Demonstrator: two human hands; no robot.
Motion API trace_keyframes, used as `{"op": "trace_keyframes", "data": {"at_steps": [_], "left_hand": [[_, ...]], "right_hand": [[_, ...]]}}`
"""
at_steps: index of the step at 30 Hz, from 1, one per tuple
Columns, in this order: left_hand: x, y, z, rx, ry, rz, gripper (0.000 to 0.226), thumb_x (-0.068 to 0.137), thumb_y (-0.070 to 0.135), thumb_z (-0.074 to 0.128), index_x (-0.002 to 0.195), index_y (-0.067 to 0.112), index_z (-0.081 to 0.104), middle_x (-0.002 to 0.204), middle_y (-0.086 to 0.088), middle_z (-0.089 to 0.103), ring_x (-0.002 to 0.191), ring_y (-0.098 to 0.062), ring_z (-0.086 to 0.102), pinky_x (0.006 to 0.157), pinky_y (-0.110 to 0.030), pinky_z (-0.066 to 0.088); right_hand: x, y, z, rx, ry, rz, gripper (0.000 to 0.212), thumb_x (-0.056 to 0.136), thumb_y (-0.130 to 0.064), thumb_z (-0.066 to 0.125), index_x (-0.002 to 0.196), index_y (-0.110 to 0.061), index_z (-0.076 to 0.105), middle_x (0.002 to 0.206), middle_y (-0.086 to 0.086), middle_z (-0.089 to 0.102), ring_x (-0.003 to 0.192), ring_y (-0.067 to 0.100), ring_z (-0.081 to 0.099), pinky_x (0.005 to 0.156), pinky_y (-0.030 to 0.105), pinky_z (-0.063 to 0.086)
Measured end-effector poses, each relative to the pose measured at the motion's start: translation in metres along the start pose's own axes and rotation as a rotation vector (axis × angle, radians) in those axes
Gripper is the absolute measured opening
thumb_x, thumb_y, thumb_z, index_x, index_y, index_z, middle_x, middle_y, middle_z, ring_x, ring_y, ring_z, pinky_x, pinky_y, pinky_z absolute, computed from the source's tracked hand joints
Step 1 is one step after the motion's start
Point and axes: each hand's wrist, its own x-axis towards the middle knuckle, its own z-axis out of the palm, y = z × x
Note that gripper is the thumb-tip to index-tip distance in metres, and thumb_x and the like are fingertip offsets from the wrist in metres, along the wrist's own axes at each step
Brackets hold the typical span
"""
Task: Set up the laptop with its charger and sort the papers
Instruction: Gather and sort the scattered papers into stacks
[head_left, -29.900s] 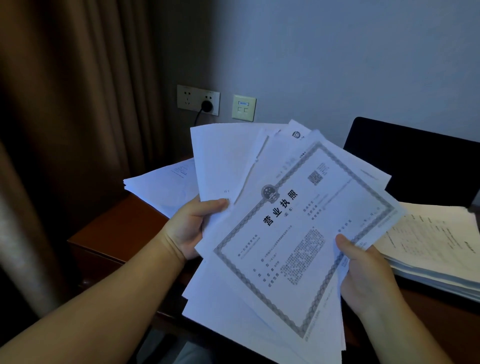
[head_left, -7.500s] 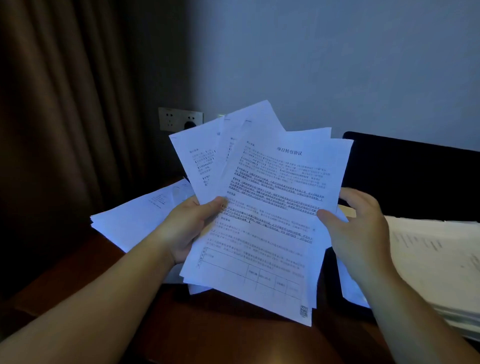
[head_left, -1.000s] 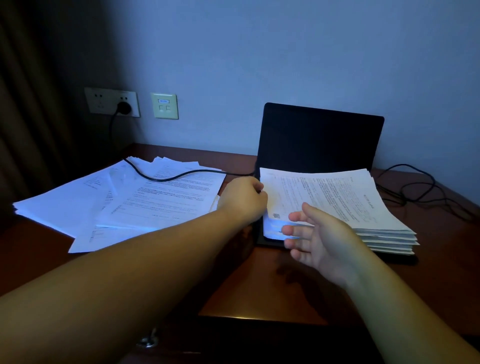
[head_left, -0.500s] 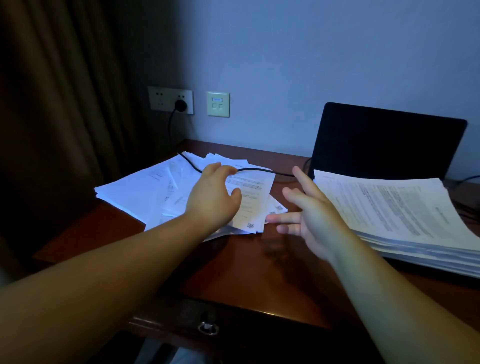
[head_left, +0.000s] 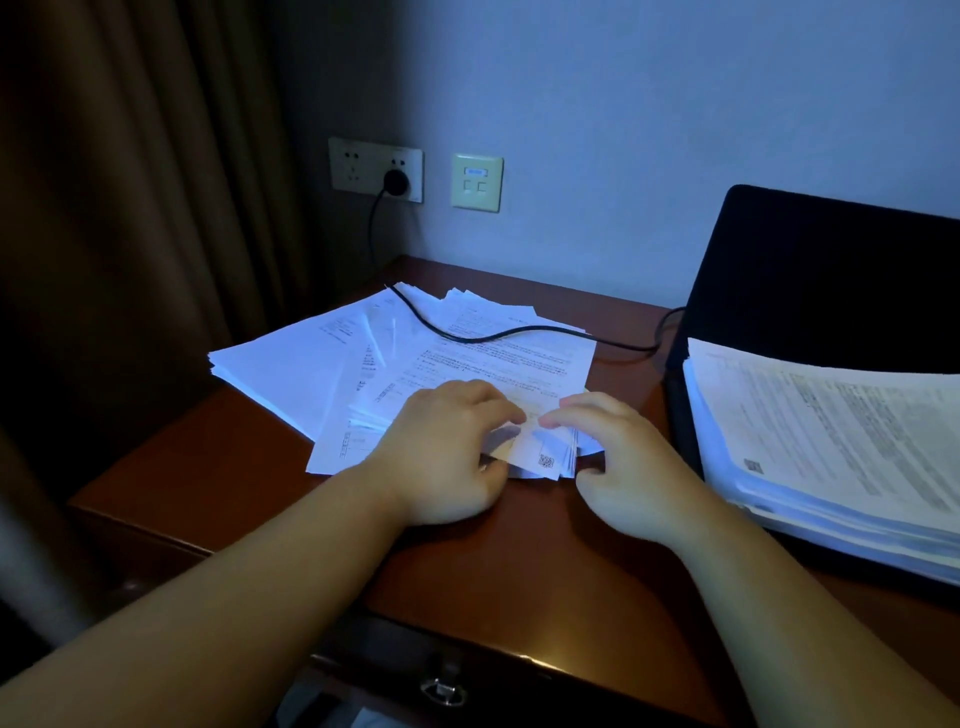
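Loose white printed papers (head_left: 415, 358) lie fanned in an untidy spread on the desk, reaching away and to the left from where both hands meet at their near right corner, whose edges lift slightly. A black charger cable (head_left: 488, 335) runs across the far part of the spread, beyond the grip, from a wall plug to the open black laptop (head_left: 826, 280) on the right. A thick, squared stack of printed sheets (head_left: 831, 431) rests on the laptop's base, right of the grip.

A brown curtain (head_left: 130, 218) hangs at the left beside a pale wall (head_left: 623, 104) bearing a double socket plate (head_left: 358, 169) and a cream data plate (head_left: 477, 182), above the reddish wooden counter (head_left: 519, 571) with a metal drawer pull (head_left: 443, 691).
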Motion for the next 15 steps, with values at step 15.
{"op": "trace_keyframes", "data": {"at_steps": [15], "left_hand": [[0.002,-0.0017,0.0,0.083,0.036,-0.127,0.052,0.084,0.052,0.057,0.133,0.035,0.059,0.117,0.007,0.064,0.106,-0.022,0.06,0.089,-0.038,0.049]], "right_hand": [[-0.0004,-0.001,0.0042,0.046,0.059,-0.009,0.034,0.088,-0.023,0.07,0.112,-0.046,0.067,0.118,-0.034,0.054,0.113,-0.016,0.047,0.082,0.0,0.035]]}}
